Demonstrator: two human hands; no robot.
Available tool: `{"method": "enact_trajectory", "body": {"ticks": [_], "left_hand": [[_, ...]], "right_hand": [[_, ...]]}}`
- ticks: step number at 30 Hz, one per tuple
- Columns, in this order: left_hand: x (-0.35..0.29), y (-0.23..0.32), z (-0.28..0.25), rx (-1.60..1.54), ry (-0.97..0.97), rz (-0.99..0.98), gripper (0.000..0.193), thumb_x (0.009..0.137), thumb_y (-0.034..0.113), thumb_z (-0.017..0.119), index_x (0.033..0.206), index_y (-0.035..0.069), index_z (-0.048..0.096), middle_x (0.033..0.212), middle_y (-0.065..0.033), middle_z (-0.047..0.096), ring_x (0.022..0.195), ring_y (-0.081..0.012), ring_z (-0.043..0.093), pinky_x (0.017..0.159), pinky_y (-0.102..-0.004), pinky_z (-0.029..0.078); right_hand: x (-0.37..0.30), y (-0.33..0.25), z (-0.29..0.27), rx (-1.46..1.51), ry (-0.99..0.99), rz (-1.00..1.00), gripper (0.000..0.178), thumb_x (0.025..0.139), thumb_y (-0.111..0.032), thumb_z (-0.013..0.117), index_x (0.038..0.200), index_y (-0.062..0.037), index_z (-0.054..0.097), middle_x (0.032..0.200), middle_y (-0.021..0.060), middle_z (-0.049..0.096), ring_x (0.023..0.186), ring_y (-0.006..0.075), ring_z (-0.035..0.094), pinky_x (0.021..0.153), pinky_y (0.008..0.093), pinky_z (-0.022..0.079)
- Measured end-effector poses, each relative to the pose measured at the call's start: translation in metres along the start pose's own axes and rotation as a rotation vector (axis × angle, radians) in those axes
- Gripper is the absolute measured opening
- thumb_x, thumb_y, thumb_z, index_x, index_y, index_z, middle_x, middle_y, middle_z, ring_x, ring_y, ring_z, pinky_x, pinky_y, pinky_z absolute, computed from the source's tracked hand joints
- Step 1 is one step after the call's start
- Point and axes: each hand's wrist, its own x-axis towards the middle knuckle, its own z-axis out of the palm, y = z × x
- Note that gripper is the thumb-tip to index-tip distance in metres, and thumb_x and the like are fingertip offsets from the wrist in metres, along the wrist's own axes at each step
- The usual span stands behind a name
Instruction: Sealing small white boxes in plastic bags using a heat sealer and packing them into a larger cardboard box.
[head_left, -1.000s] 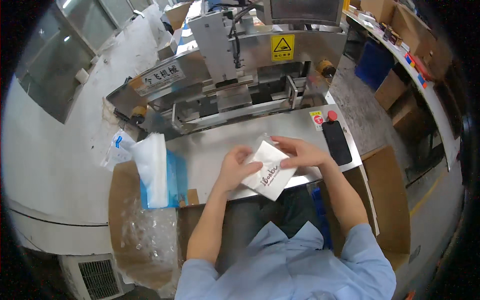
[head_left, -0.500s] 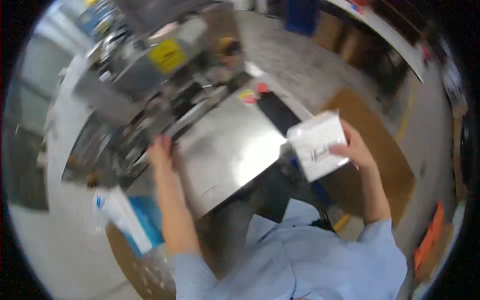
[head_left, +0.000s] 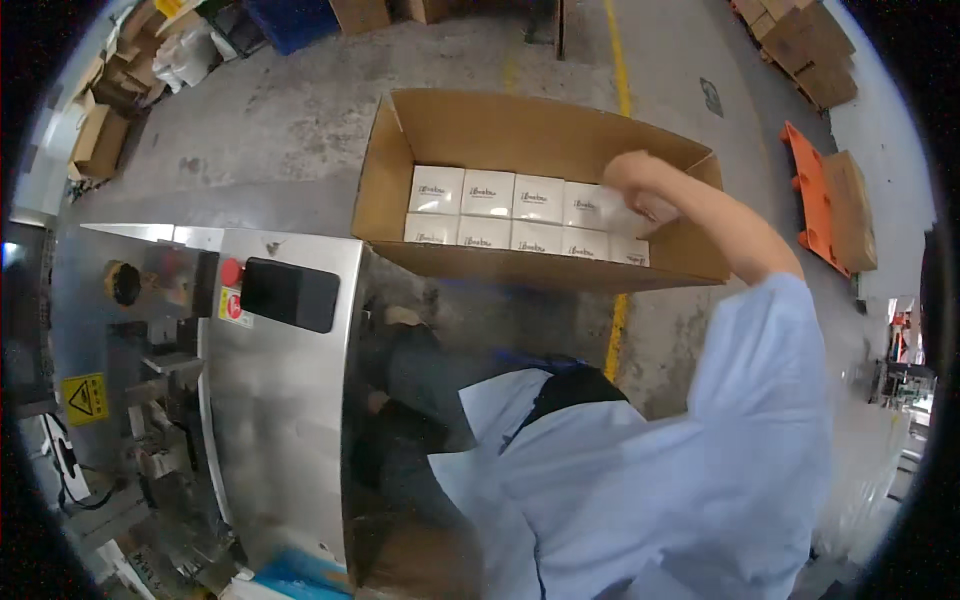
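Note:
My right hand [head_left: 640, 186] reaches into a large open cardboard carton [head_left: 540, 125] on the right side of the machine. Its fingers are bent down over a small white box [head_left: 618, 212], which is blurred and partly covered by the hand. To the left of it, small white boxes [head_left: 489, 193] with dark lettering stand side by side in two rows inside the carton. My left hand is out of view.
A steel machine table [head_left: 285, 400] stands at the left, bearing a black phone [head_left: 290, 295] and a red knob [head_left: 232, 271]. Beyond are a yellow warning sign [head_left: 86, 398] and machine parts. An orange pallet-like object [head_left: 812, 195] and stacked cartons [head_left: 800, 50] lie far right.
My view has swung right, from the machine table to the carton. My right hand has carried the white box from beside the table into the carton. My left hand has left the view.

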Motion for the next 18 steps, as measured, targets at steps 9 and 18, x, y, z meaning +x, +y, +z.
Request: {"method": "enact_trajectory", "body": {"ticks": [9, 18], "left_hand": [[-0.054, 0.126, -0.101, -0.185, -0.181, -0.07, 0.053, 0.088, 0.043, 0.069, 0.122, 0.003, 0.063, 0.118, -0.0179, 0.065, 0.104, -0.0324, 0.063, 0.094, -0.0432, 0.049], [-0.037, 0.132, -0.094, -0.241, -0.288, -0.05, 0.057, 0.09, 0.04, 0.069, 0.127, -0.001, 0.058, 0.122, -0.0191, 0.063, 0.105, -0.0295, 0.063, 0.093, -0.0417, 0.05]], "right_hand": [[0.157, 0.031, 0.132, 0.118, -0.187, -0.117, 0.023, 0.079, -0.019, 0.065, 0.098, -0.008, 0.073, 0.098, 0.0157, 0.071, 0.091, 0.0331, 0.068, 0.074, 0.0458, 0.056], [0.097, 0.024, 0.203, 0.109, 0.407, -0.042, 0.029, 0.074, -0.016, 0.061, 0.094, 0.004, 0.069, 0.092, 0.0236, 0.068, 0.087, 0.0362, 0.068, 0.073, 0.0449, 0.056]]}}
